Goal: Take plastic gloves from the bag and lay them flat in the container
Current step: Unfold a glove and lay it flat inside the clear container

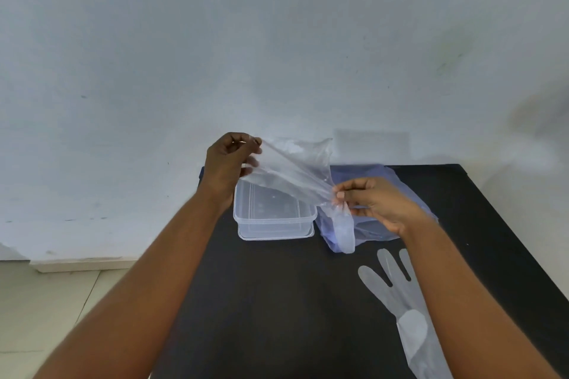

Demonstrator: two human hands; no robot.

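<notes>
head view:
glove: thin clear plastic glove [292, 169] stretched in the air, long axis running from upper left down to lower right
left hand [229, 160]: pinching the upper end, over the container's far-left corner
right hand [374, 201]: pinching the lower end, over the crumpled bluish plastic bag [369, 175]
container: clear rectangular plastic tub [274, 218] on the black desk [261, 301], directly below the glove's left half
next move (my guess): lower it, swing the right end leftward
spare: second clear glove [397, 295] flat on the desk, near right

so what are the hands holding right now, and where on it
One clear plastic glove, stretched above the container. The left hand pinches its upper edge; the right hand pinches its lower end.
</notes>
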